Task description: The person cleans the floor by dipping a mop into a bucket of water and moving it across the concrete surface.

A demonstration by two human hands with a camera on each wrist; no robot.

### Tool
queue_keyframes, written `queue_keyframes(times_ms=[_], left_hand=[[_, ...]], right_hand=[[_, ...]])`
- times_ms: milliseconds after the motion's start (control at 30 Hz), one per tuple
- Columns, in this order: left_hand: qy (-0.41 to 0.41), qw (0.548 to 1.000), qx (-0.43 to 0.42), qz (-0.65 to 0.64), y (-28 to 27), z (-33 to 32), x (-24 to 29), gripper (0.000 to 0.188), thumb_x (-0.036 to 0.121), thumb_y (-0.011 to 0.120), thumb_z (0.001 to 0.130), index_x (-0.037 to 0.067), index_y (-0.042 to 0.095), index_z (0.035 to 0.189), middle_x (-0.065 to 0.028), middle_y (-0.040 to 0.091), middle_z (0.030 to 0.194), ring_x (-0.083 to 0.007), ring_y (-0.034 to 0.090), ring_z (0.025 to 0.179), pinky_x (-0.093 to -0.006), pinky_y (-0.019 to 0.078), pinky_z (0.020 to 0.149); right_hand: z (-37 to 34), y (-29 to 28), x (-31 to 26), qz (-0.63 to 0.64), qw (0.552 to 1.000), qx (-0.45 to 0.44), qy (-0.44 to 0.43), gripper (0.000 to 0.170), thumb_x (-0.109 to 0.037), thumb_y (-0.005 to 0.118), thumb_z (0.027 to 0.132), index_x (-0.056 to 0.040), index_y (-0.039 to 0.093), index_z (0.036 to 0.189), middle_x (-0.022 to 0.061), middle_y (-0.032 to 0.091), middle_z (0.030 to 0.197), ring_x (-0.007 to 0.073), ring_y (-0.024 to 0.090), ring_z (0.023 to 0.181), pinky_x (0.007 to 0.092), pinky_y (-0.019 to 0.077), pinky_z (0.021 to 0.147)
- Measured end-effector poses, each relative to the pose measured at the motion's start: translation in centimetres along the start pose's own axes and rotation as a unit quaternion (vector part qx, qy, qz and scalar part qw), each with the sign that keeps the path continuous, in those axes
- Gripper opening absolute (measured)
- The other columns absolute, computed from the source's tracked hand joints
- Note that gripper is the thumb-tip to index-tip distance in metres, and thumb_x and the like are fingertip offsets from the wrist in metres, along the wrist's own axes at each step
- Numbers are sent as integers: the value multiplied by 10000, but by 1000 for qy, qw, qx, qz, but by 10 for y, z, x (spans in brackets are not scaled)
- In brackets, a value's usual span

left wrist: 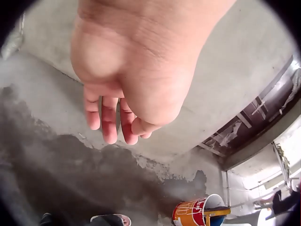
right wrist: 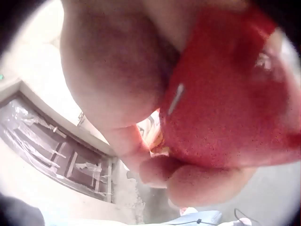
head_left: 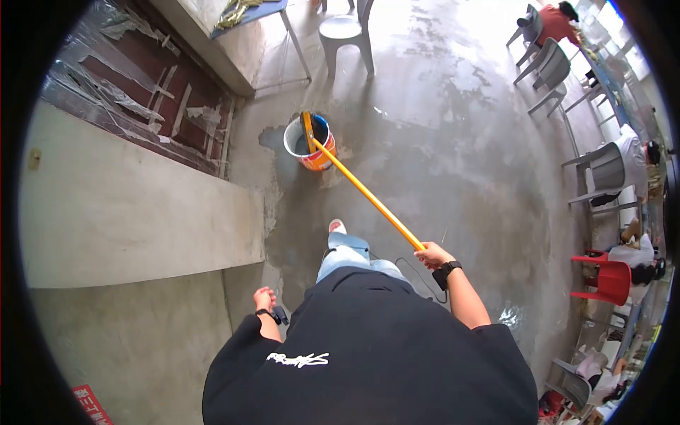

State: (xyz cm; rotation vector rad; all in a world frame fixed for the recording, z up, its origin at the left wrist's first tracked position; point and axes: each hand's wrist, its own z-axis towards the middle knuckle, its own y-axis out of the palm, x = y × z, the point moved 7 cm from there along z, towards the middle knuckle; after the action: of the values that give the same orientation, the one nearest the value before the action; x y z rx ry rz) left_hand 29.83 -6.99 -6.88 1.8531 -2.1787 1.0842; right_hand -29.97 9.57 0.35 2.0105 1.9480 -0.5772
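My right hand [head_left: 433, 256] grips the upper end of a mop's orange pole [head_left: 375, 201], fingers wrapped round it. In the right wrist view, those curled fingers [right wrist: 202, 183] close round the red handle end [right wrist: 225, 108]. The pole slants away to the yellow-orange mop head [head_left: 307, 131], which sits tilted in the mouth of a bucket [head_left: 316, 162]. White inside with an orange and red label, the bucket stands on the floor ahead. My left hand [head_left: 265, 298] hangs beside my body holding nothing, its fingers [left wrist: 109, 123] loosely bent in the left wrist view.
Dark wet patches mark the concrete floor [head_left: 439, 177]. A low wall [head_left: 142, 205] runs along the left, near a plastic-covered frame. Beyond the bucket stand a grey chair [head_left: 340, 30] and a table. Several seated people, grey chairs and a red chair [head_left: 610, 280] line the right.
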Motion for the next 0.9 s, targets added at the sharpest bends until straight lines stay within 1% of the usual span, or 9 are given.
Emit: queue_keyframes(times_ms=[133,200,233,367,467,533,633,867,900], left_hand=[[28,999,-17,-9,13,-14,17,192,59,449,845,121,541,1001,-25,603,822,-121,560,553,-258,409,408],[95,994,-38,22,21,-10,48,193,63,470,836,116,550,1004,-27,619,843,-118,577,576,-256,415,417],[112,992,-42,26,27,-13,64,184,64,490,828,108,563,990,-29,628,850,-114,586,579,-253,417,420],[177,980,-73,45,59,-33,121,146,56,517,814,107,582,935,-18,622,808,-111,570,539,-247,413,426],[223,968,-109,26,75,-36,143,149,44,542,798,105,583,927,-12,613,785,-112,556,519,-248,415,424],[221,964,-139,46,83,-24,144,169,24,572,770,95,583,923,-19,615,780,-119,560,528,-253,425,430],[206,962,-146,105,79,-17,137,165,26,571,772,93,584,922,-25,615,760,-124,568,532,-266,431,436],[150,971,-162,88,47,11,103,172,28,543,789,98,568,944,-30,608,798,-132,567,536,-284,429,428],[140,977,-156,46,41,26,95,175,24,529,795,101,562,948,-32,607,799,-133,562,530,-286,429,419]], right_hand=[[-4,-9,4,16,998,-28,-52,165,-231,597,847,-114,518,933,-27,480,673,77,445,511,241,370,418],[-7,-5,11,130,989,-53,-35,145,-233,601,846,-136,526,924,-39,479,665,64,435,509,229,349,412],[-5,-4,13,142,988,-42,-44,142,-246,610,842,-141,535,901,-39,471,652,64,426,496,230,348,421],[2,17,20,127,989,-34,-75,152,-230,609,842,-108,523,871,-22,459,638,73,411,472,245,324,398],[6,44,30,108,991,0,-79,148,-219,607,844,-96,526,859,-22,451,632,83,413,477,248,325,395],[4,61,33,124,991,6,-53,158,-213,624,837,-81,536,848,-17,438,592,88,382,439,254,305,385],[4,78,36,155,988,9,-28,146,-204,632,832,-87,547,851,-15,437,572,87,371,428,256,292,385],[2,96,42,162,986,49,-1,144,-211,649,798,-100,563,828,-9,453,569,90,385,424,267,285,385],[9,98,48,168,985,48,2,154,-220,658,789,-102,565,822,-6,462,566,91,392,416,266,279,377]])
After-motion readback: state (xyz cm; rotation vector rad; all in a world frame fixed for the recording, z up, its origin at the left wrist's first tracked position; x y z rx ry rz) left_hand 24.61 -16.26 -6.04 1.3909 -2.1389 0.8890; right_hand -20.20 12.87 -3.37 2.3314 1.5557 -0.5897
